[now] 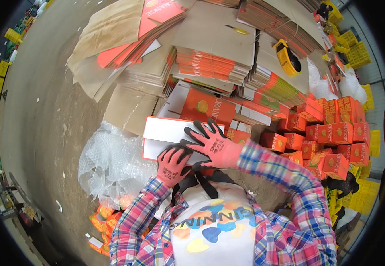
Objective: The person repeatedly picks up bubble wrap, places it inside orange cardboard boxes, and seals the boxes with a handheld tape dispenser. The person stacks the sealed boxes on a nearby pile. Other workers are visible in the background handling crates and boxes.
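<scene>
A cardboard carton with white flaps and red edges lies in front of me at the centre. My left hand, in a pink and black work glove, rests on its near edge with bent fingers. My right hand, gloved alike, lies across the right part of the white flaps with its fingers spread. The fingertips of both hands come close together over the flaps. Just beyond the carton lies a flat red and white orange-print cardboard sheet. The carton's near side is partly hidden by my hands.
Clear bubble wrap lies left of the carton. Stacks of flattened cartons rise beyond it, bearing a yellow-handled cutter and a yellow tape dispenser. Closed orange boxes are piled at the right; a person is beside them.
</scene>
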{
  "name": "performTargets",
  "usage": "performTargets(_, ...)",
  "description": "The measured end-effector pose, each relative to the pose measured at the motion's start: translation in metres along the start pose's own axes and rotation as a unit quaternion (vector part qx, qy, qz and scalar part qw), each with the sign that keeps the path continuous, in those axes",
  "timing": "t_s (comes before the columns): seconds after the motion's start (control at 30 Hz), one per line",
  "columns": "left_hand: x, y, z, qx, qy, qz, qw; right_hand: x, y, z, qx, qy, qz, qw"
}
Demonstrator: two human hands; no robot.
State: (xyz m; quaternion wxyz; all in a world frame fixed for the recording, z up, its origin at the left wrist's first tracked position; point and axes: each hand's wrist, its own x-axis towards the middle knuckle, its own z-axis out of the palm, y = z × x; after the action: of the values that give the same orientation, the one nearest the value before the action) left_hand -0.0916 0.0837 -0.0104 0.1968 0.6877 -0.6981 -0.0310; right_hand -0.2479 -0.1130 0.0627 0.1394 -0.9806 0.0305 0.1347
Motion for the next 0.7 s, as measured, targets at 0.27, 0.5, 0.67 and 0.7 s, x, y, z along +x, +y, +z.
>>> performTargets(0.27, -0.014, 0.005, -0.003, -0.033, 0.015, -0.032, 0.999, 0.012, -0.013, 0.006, 0.005, 0.014, 0.066, 0.998)
performTargets(0.5, 0.025, 0.004, -0.036, 0.025, -0.119, -0.118, 0.986, 0.007, -0.01, 0.014, 0.07, 0.056, 0.032, 0.996)
performTargets(0.67, 0.045, 0.017, -0.04, 0.072, -0.136, -0.164, 0.974, -0.025, 0.077, -0.013, 0.326, 0.319, 0.08, 0.886)
performTargets(0.7, 0.051, 0.025, -0.039, 0.079, -0.138, -0.179, 0.971, -0.042, 0.111, -0.026, 0.228, 0.426, 0.169, 0.859)
